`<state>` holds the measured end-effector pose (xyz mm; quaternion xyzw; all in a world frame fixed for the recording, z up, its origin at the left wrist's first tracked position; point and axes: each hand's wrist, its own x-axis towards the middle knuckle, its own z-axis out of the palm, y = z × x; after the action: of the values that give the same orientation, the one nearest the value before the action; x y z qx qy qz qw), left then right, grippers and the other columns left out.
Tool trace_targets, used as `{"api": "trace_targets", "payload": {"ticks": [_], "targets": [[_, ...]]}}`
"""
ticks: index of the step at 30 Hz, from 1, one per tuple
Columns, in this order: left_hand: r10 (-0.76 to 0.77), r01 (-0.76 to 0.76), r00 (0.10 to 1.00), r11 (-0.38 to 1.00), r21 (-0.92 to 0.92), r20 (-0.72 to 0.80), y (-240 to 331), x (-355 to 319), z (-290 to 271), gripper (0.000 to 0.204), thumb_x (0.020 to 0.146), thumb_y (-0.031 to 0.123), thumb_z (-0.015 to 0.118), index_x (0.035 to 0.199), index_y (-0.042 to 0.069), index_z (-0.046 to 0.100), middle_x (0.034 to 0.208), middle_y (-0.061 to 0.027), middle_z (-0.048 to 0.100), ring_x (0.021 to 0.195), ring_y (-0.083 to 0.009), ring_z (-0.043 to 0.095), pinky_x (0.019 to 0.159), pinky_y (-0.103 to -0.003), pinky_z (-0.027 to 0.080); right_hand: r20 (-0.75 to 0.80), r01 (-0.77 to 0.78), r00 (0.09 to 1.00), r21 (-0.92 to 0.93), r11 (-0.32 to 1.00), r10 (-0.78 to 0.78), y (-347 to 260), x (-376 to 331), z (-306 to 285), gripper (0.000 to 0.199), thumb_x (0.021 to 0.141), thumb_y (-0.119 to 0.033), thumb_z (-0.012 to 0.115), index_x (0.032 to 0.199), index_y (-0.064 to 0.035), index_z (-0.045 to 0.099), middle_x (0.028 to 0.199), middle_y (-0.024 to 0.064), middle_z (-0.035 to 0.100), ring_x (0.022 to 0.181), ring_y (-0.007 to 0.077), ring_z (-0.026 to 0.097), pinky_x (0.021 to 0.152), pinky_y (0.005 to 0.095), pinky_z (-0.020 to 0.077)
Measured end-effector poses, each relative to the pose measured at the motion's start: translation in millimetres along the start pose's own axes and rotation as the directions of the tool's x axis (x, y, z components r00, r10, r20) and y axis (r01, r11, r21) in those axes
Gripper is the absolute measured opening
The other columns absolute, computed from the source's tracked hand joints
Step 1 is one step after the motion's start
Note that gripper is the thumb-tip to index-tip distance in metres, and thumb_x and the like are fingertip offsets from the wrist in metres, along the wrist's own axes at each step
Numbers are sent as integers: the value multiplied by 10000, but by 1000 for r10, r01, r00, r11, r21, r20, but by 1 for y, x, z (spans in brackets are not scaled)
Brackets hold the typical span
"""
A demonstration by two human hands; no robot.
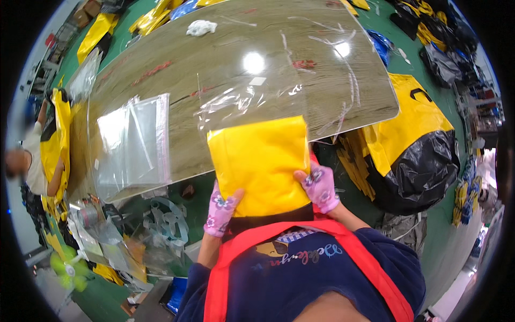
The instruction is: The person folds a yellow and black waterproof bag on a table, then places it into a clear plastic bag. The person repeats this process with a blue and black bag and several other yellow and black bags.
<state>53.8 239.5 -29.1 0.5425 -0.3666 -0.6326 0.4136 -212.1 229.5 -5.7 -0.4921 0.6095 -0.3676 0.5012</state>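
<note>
Both my hands wear pink floral gloves with bare fingertips. Between them is a folded yellow waterproof-looking sheet or bag (257,166), with a black strip along its near edge. My left hand (221,209) grips its lower left side, thumb on top. On the right side, my right hand (320,188) clasps it the same way, the other fingers hidden underneath. The folded piece is held at the table's near edge. Just beyond it, a clear plastic bag (247,102) lies flat, its near end hidden behind the yellow piece.
A pile of clear plastic bags (134,145) lies on the wood-patterned table (177,80), left of me. A crumpled white cloth (201,28) rests at the far side. To the right stands a bulky yellow-and-black sack (410,145). Another person (40,155) handles yellow material at far left.
</note>
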Motion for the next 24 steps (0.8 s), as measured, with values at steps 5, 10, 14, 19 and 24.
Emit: {"api": "trace_targets", "payload": {"ticks": [5,10,14,19,24], "targets": [[-294,234,949,902,362,118,3,-7,-31,394,907,221,633,1202,-35,584,1129,-111,653,1005,-173,599,885,-279,452,189,50,981,-17,999,-46,81,-22,-22,241,925,-265,557,848,-50,633,634,142,545,580,238,565,556,323,443],[-74,49,997,728,684,8,56,55,-43,483,905,235,623,1230,-100,500,1127,-165,629,990,-200,611,882,-303,466,56,246,964,194,950,-261,56,69,-61,349,903,-342,623,1095,-51,606,1011,106,646,891,200,616,776,295,499],[151,-147,988,982,116,-32,42,79,-1,434,863,129,667,1212,-67,501,1149,-157,608,969,-227,615,870,-310,476,133,-95,989,202,975,68,-3,102,-11,650,762,-331,775,1265,-9,520,1156,120,629,980,184,599,841,327,501],[-186,148,958,973,178,218,8,-24,-25,475,836,148,679,1262,3,529,1131,-70,630,1014,-181,597,922,-319,457,573,-296,820,417,859,5,-4,-14,-25,931,752,-176,798,1487,-86,234,1479,86,367,1365,186,324,1127,341,250],[-146,29,941,935,355,307,-8,-32,-15,389,761,92,747,1127,38,626,1103,-74,647,1039,-200,595,886,-321,459,322,-165,946,378,911,37,14,-44,-19,789,760,-92,772,1419,-63,340,1339,50,494,1253,143,432,1040,318,351]]}}
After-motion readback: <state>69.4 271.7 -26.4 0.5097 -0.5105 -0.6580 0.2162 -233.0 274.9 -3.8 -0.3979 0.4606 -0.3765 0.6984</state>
